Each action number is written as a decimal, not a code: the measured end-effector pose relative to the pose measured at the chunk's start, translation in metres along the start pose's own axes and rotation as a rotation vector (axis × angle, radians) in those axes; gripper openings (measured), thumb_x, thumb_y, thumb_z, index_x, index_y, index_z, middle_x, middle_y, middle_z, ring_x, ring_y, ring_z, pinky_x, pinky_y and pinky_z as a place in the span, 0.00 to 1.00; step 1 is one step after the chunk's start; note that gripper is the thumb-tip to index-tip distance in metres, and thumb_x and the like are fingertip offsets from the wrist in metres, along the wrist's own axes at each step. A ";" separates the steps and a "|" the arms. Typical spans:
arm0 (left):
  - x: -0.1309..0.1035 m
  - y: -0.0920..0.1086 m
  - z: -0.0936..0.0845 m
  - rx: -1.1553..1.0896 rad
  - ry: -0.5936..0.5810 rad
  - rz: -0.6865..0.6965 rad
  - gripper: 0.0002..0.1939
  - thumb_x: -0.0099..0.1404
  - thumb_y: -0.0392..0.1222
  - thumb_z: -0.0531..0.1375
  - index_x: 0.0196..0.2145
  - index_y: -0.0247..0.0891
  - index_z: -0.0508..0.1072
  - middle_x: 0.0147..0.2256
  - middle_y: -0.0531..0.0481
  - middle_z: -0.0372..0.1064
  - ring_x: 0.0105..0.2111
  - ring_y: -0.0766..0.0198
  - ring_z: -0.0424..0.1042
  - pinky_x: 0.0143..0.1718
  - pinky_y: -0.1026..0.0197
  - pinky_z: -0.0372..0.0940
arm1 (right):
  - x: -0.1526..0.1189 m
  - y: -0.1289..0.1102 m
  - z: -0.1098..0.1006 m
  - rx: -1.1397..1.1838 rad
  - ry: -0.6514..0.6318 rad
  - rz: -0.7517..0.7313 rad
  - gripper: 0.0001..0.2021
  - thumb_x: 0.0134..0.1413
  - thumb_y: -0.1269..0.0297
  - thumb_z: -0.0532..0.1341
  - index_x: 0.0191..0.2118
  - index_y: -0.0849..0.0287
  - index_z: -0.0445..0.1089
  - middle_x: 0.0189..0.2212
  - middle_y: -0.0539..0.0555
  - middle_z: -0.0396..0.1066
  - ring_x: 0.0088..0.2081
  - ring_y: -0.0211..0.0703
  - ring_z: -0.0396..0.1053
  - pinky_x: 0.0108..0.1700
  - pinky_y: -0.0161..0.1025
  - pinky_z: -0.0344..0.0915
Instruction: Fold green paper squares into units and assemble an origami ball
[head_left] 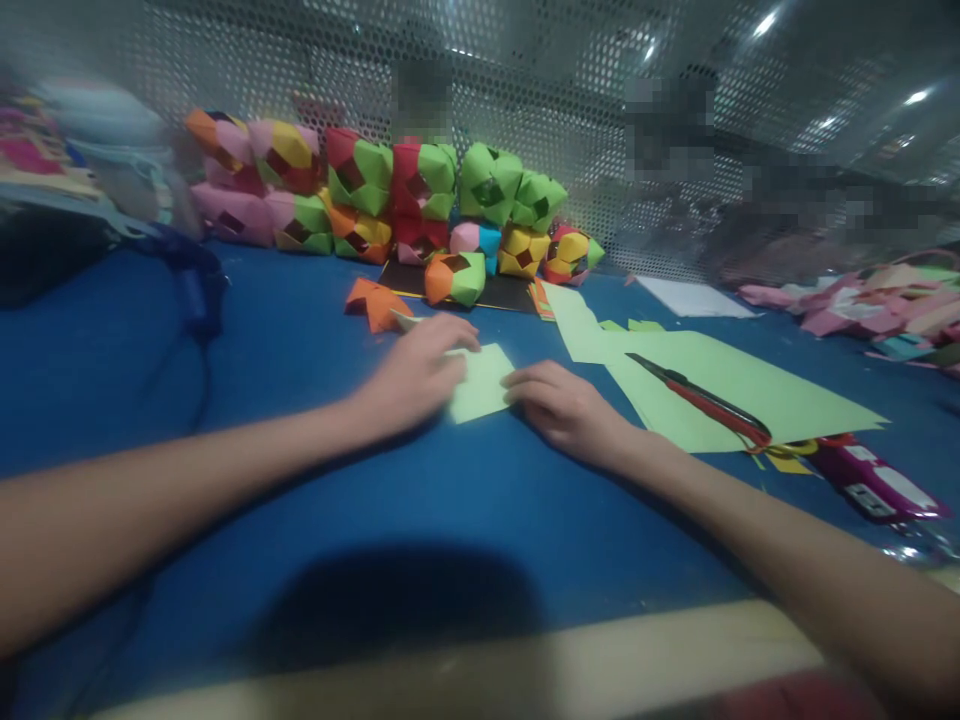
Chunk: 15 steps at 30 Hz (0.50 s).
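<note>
A small pale green square of paper (pixel 484 384) lies on the blue tabletop between my two hands. My left hand (pixel 424 368) covers its left side, fingers curled over the paper and pressing it down. At the right edge my right hand (pixel 559 402) has its fingers drawn together on the paper, with the thumb partly hidden. Just beyond my left hand is a folded orange paper piece (pixel 375 304), with a pale folded bit near it.
Folded paper blocks (pixel 424 180) in several colours are stacked along a perforated metal screen (pixel 525 60). To the right, a cutter knife (pixel 701 400) rests on large green sheets (pixel 720 365), near a purple object (pixel 877 480). Pink paper scraps (pixel 862 300) and a blue cable (pixel 196 290) flank the table.
</note>
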<state>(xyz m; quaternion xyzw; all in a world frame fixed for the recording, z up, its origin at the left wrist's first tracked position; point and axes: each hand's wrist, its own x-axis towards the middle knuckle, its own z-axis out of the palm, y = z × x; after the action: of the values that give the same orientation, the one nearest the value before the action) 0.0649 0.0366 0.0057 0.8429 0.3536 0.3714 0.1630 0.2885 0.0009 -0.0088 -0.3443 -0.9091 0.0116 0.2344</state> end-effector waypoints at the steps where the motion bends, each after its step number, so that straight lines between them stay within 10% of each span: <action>1: -0.001 0.000 0.001 0.025 -0.064 0.021 0.11 0.62 0.34 0.50 0.38 0.37 0.71 0.48 0.44 0.70 0.52 0.58 0.66 0.55 0.49 0.61 | 0.000 0.000 0.000 0.018 -0.019 -0.005 0.14 0.60 0.71 0.49 0.40 0.57 0.71 0.43 0.59 0.74 0.46 0.47 0.69 0.46 0.48 0.70; 7: 0.000 0.000 0.004 0.189 -0.221 -0.092 0.24 0.61 0.53 0.57 0.49 0.33 0.68 0.58 0.35 0.61 0.61 0.48 0.57 0.59 0.44 0.55 | -0.006 0.010 -0.044 -0.084 0.004 0.141 0.15 0.60 0.65 0.49 0.46 0.58 0.70 0.49 0.60 0.72 0.52 0.50 0.68 0.55 0.52 0.64; 15: 0.005 0.001 0.004 0.333 -0.319 -0.151 0.31 0.57 0.57 0.58 0.51 0.32 0.67 0.50 0.37 0.69 0.48 0.46 0.69 0.47 0.48 0.65 | -0.071 0.051 -0.104 -0.543 -0.282 0.944 0.28 0.58 0.50 0.51 0.52 0.70 0.67 0.48 0.73 0.71 0.47 0.66 0.70 0.42 0.53 0.67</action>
<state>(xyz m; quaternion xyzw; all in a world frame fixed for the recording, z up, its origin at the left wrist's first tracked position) 0.0711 0.0392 0.0062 0.8772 0.4419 0.1571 0.1028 0.4114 -0.0199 0.0446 -0.7567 -0.6494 -0.0732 -0.0168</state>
